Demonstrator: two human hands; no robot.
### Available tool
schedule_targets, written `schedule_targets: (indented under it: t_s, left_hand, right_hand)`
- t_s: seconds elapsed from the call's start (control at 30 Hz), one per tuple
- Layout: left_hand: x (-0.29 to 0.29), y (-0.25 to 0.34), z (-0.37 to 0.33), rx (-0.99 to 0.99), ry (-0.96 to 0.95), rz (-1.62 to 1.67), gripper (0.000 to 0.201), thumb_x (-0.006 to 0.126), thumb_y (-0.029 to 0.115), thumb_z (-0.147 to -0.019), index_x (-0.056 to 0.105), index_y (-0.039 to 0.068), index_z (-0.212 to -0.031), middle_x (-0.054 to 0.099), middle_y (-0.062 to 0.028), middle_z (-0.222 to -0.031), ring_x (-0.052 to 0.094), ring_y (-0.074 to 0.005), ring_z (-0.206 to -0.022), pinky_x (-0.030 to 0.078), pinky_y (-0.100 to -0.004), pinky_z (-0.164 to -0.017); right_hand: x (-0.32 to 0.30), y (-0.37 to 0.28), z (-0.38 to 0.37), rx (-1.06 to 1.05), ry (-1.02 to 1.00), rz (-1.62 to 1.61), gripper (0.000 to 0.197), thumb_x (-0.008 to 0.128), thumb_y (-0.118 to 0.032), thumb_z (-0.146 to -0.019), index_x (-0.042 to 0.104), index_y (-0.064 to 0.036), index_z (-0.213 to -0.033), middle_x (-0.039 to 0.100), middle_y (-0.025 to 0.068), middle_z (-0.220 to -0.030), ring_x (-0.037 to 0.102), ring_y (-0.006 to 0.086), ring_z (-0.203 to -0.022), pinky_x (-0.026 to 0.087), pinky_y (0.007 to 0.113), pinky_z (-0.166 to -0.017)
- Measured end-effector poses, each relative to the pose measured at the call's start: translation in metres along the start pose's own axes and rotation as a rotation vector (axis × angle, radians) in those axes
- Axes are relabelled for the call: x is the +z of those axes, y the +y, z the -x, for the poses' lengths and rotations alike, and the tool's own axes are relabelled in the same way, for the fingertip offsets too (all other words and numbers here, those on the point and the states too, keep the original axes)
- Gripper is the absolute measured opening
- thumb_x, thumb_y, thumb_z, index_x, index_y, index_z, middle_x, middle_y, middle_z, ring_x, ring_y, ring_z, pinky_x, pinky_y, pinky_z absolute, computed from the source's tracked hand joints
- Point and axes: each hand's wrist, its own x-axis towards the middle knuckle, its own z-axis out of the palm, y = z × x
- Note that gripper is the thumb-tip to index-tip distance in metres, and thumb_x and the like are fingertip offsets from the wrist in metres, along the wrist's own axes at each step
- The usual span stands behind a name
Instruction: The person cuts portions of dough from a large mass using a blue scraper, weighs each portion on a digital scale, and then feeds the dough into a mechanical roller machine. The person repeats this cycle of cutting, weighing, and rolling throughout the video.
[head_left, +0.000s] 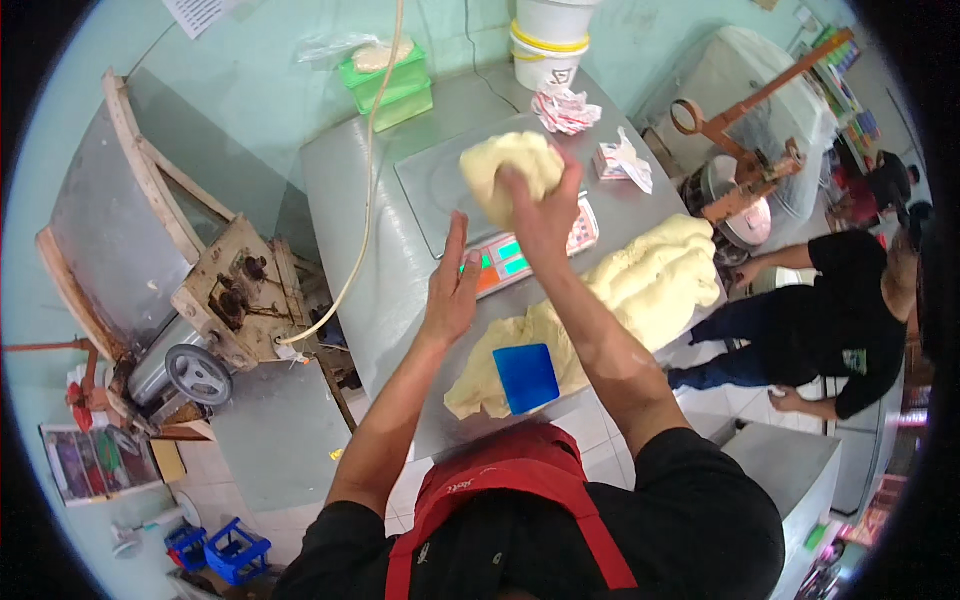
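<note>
My right hand [540, 215] grips a pale yellow lump of dough [510, 165] and holds it above the pan of a digital scale [430, 185]. My left hand [452, 285] is open with fingers straight, held just left of the scale's display [510, 260], touching nothing I can make out. On the steel table [360, 200] near me lies a long mass of dough [640, 285], with a blue plastic scraper [526, 378] resting on its near, flattened end.
Green lidded boxes [390, 80] and white buckets [548, 40] stand at the table's far end, with crumpled wrappers [565, 108] nearby. A dough roller machine [200, 290] stands left. Another person in black [830, 310] bends at right beside a red-framed machine [745, 150].
</note>
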Motion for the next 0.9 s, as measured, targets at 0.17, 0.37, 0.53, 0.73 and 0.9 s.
schedule_targets:
  t_s: [0.17, 0.37, 0.53, 0.73, 0.9]
  left_hand:
    - [-0.002, 0.022, 0.063, -0.280, -0.032, 0.832, 0.041, 0.054, 0.026, -0.110, 0.059, 0.004, -0.144, 0.068, -0.0142, -0.128, 0.066, -0.0298, -0.121, 0.054, -0.0407, -0.103]
    - [-0.061, -0.001, 0.191, -0.753, -0.352, 1.077, 0.064, 0.037, 0.057, -0.110, 0.057, 0.010, -0.148, 0.066, -0.0132, -0.139, 0.067, -0.0326, -0.125, 0.057, -0.0497, -0.105]
    - [-0.103, 0.019, 0.228, -0.778, -0.407, 0.928, 0.067, 0.032, 0.057, -0.113, 0.054, 0.006, -0.151, 0.065, -0.0145, -0.142, 0.068, -0.0306, -0.125, 0.057, -0.0477, -0.104]
    - [-0.124, 0.057, 0.297, -0.685, -0.865, 0.138, 0.055, 0.061, 0.043, -0.108, 0.064, -0.004, -0.136, 0.073, -0.0112, -0.118, 0.072, -0.0185, -0.103, 0.058, -0.0355, -0.089]
    - [-0.131, 0.024, 0.300, -0.701, -1.178, 0.427, 0.057, 0.071, 0.036, -0.103, 0.057, -0.003, -0.143, 0.071, -0.0092, -0.124, 0.073, -0.0187, -0.105, 0.060, -0.0353, -0.091]
  right_hand:
    - [-0.073, -0.085, 0.154, 0.172, -0.489, 0.211, 0.054, 0.088, -0.015, -0.087, 0.059, -0.0014, -0.130, 0.071, 0.0094, -0.118, 0.066, 0.0155, -0.114, 0.055, 0.036, -0.098]
    - [-0.127, -0.078, 0.248, 0.881, -0.689, -0.842, 0.075, 0.091, -0.026, -0.085, 0.053, -0.0045, -0.146, 0.066, 0.0078, -0.135, 0.063, 0.0160, -0.123, 0.053, 0.036, -0.105]
    - [-0.121, -0.102, 0.313, 0.281, -0.371, 0.497, 0.074, 0.083, -0.036, -0.092, 0.053, -0.0012, -0.150, 0.075, 0.0148, -0.116, 0.072, 0.0224, -0.105, 0.059, 0.038, -0.092]
    - [-0.112, -0.149, 0.447, 0.734, 0.257, -0.382, 0.050, 0.064, -0.041, -0.108, 0.067, 0.0045, -0.129, 0.076, 0.0165, -0.110, 0.075, 0.0242, -0.094, 0.062, 0.036, -0.082]
    - [-0.137, -0.214, 0.494, 0.749, 0.479, -0.616, 0.052, 0.060, -0.046, -0.109, 0.066, 0.0016, -0.129, 0.076, 0.0144, -0.109, 0.076, 0.0232, -0.092, 0.064, 0.041, -0.078]
